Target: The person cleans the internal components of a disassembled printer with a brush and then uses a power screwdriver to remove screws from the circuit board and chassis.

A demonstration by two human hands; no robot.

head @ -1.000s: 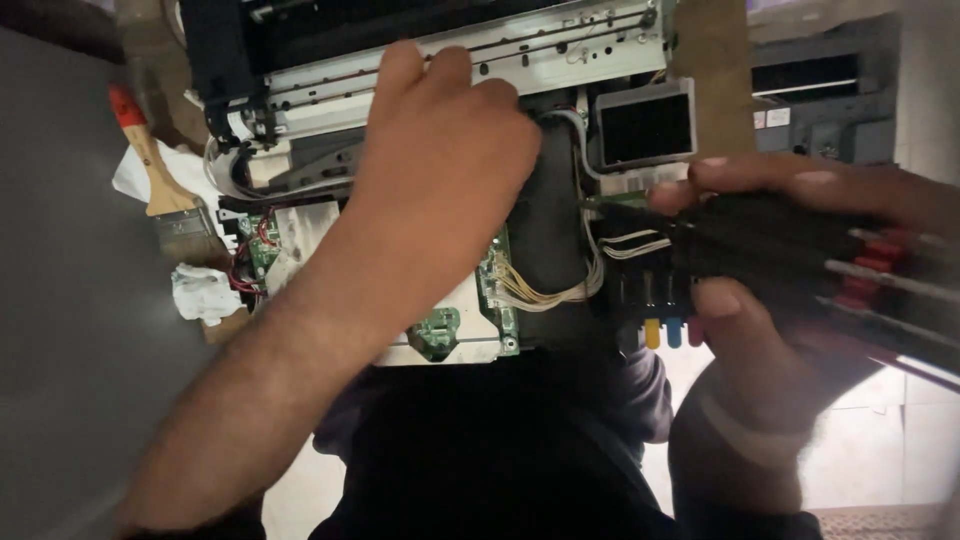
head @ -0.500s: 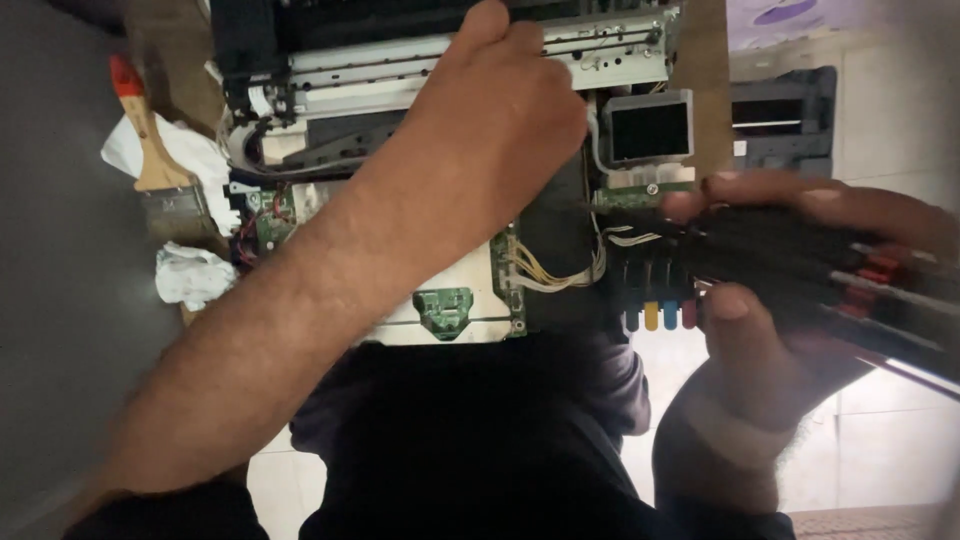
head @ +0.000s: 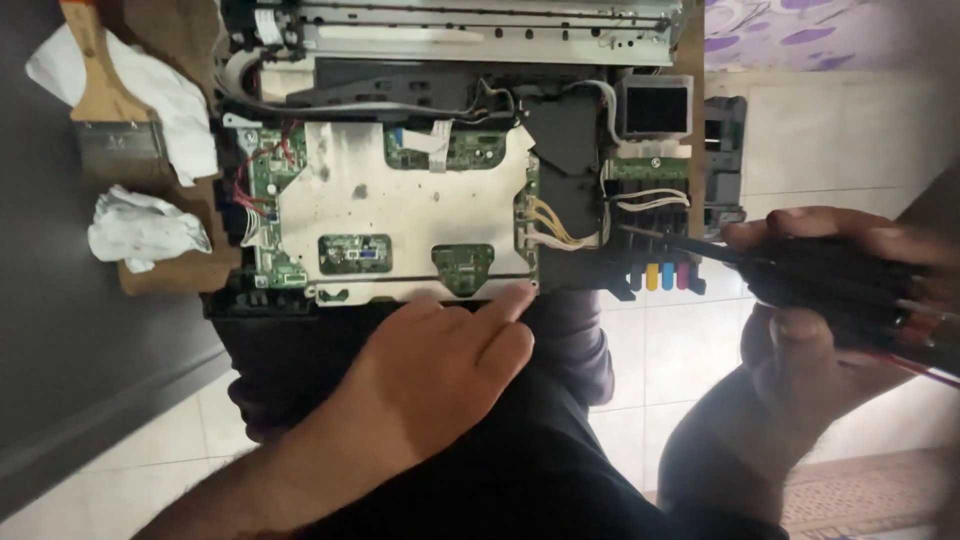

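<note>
An opened printer (head: 420,210) lies across my lap, its pale metal shield plate and green circuit boards exposed. My left hand (head: 440,370) rests at the plate's near edge, index fingertip touching the lower right corner; it holds nothing. My right hand (head: 830,300) is at the right, closed around a bundle of dark screwdrivers (head: 840,285) with red-marked handles. One dark shaft points left toward the row of coloured ink ports (head: 660,275). A small grey display (head: 655,108) sits at the printer's upper right.
A paintbrush (head: 105,110) with a wooden handle lies at the upper left on white cloth (head: 170,90), beside a crumpled tissue (head: 145,228). Pale floor tiles (head: 840,140) spread to the right. A grey surface (head: 60,330) runs along the left.
My left hand has pulled back from the top of the printer to the plate's near edge, uncovering the boards. The right hand stays at the right with the screwdrivers.
</note>
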